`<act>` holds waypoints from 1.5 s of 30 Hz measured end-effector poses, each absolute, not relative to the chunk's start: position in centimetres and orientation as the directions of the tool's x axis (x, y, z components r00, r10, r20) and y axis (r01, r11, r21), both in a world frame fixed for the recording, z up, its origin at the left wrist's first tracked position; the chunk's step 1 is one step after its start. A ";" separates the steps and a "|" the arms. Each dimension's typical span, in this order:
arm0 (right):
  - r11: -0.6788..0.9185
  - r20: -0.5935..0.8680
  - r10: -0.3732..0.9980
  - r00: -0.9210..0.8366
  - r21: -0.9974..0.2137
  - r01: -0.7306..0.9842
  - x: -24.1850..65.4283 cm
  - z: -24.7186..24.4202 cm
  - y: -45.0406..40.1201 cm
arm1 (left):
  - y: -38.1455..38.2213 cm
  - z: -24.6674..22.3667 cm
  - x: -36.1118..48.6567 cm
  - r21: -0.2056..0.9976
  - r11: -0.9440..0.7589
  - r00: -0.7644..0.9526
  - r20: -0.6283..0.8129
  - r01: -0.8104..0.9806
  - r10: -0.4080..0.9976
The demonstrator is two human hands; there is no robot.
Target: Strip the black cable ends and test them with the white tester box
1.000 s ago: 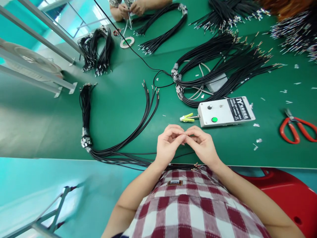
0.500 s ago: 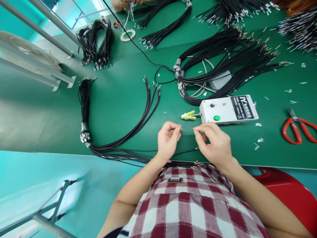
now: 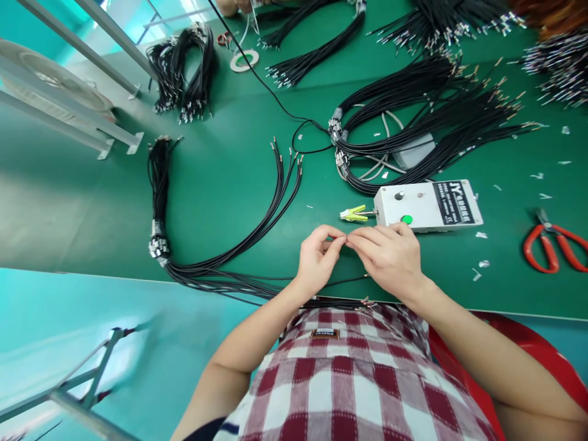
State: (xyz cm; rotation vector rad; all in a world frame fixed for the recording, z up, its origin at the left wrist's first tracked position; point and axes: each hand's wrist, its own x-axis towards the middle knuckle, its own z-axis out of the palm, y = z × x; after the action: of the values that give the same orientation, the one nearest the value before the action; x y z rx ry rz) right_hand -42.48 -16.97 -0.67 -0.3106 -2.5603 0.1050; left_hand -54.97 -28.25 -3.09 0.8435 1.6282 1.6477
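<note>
My left hand [image 3: 318, 256] is closed in a pinch at the front of the green table [image 3: 239, 196]. Its fingertips meet those of my right hand [image 3: 390, 256], also pinched. Whatever lies between the fingertips is hidden. Just behind my right hand stands a white control box [image 3: 429, 205] with a green button, and a yellow-green clip [image 3: 354, 214] sticks out from its left side. A bundle of black cables [image 3: 229, 260] curves from the left towards my hands, with some ends running below them along the table edge.
Large looped cable bundles [image 3: 399, 116] lie behind the box. Red-handled pliers [image 3: 546, 236] rest at the right among plastic scraps. At the back left are another bundle [image 3: 184, 70] and a tape roll [image 3: 244, 60]. Part of another person's hand [image 3: 234, 6] shows at the top.
My right hand has moved left, and its fingertips now touch those of my left hand. The thin wire end that showed at my left fingertips is now hidden. The view has shifted slightly.
</note>
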 end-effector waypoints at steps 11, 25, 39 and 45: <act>0.935 0.476 0.312 -0.822 -0.002 0.354 -42.4 1.2 -17.6 | -28.1 -2.7 -55.3 0.833 -0.005 -0.574 0.385 0.553 0.723; 0.937 0.395 0.318 -0.862 0.010 0.351 -44.0 0.0 -14.8 | -27.0 -3.0 -56.4 0.990 0.042 -0.652 -0.121 -0.135 0.749; 0.949 0.154 0.261 -0.953 0.139 0.283 -45.9 -0.7 -11.5 | -25.5 -4.9 -58.7 0.986 0.139 -0.681 -0.037 0.096 0.731; 0.952 0.154 0.267 -0.951 0.114 0.286 -46.3 -0.8 -11.2 | -24.6 -5.3 -58.9 0.959 0.167 -0.660 0.028 0.231 0.750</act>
State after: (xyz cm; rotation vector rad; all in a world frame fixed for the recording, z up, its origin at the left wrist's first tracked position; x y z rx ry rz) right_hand -46.29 -11.23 -0.76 -0.4222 -2.9675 -0.2033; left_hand -58.94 -24.63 -5.25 0.9261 1.9922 1.5080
